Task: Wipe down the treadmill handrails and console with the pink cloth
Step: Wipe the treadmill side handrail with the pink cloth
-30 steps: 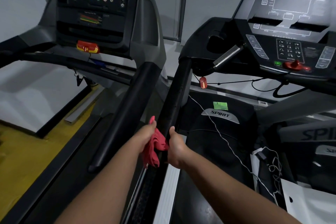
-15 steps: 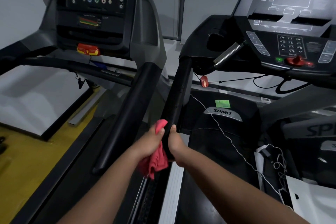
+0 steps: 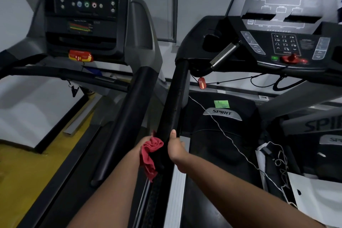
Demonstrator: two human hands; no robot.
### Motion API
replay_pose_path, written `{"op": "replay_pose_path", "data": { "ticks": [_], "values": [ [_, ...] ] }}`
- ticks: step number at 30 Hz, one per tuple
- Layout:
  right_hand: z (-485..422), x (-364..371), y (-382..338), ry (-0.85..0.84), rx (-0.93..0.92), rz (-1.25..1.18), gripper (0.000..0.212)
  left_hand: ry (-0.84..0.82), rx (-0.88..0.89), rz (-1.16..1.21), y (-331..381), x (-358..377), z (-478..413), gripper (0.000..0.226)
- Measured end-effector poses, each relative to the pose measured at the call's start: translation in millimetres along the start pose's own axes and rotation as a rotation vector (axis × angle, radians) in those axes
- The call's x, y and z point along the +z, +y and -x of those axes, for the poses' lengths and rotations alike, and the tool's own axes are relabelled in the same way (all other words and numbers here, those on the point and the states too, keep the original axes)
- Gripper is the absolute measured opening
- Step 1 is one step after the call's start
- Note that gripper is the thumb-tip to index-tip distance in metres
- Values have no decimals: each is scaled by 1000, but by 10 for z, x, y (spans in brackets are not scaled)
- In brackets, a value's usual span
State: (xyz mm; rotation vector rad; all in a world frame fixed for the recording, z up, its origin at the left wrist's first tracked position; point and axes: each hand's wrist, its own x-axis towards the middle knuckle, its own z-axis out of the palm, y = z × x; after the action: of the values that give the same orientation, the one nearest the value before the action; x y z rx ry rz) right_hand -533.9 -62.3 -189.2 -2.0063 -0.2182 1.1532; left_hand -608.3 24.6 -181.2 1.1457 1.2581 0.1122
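In the head view, the left hand [image 3: 145, 142] holds the bunched pink cloth [image 3: 151, 151] in its fingers, against the left side of the black handrail [image 3: 175, 102] near its lower end. The right hand [image 3: 175, 149] grips the same handrail from the right, thumb up. The console [image 3: 283, 24] is well apart.

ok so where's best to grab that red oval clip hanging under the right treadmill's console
Pinch the red oval safety clip across its narrow sides, coming from the right: it hangs upright on a black cord, flat face toward the camera, and the black padded handrail crowds its left.
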Motion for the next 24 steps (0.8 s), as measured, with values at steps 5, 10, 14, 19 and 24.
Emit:
{"op": "replay_pose_path", "data": {
  "ticks": [5, 10, 14, 19, 24],
  "values": [
    [-30, 3, -35, 9, -5, 68, 66, 11, -69, 260, -184, 48, 84, 44],
    [-24, 14, -21, 6, -20, 74, 66, 67, -7, 128, -150, 183, 117, 51],
    [29, 36, -20, 25, -49, 62, 70, 224, 167, -253, -220, 266, 323, 55],
    [85, -118, -23, 164, -162, 16, 53, 385, 189, -487, -106, 455, 559, 56],
    [353, -245, 11, 270, -693, -101, 12, 415, 294, -361, 33, 543, 591, 51]
  ]
}}
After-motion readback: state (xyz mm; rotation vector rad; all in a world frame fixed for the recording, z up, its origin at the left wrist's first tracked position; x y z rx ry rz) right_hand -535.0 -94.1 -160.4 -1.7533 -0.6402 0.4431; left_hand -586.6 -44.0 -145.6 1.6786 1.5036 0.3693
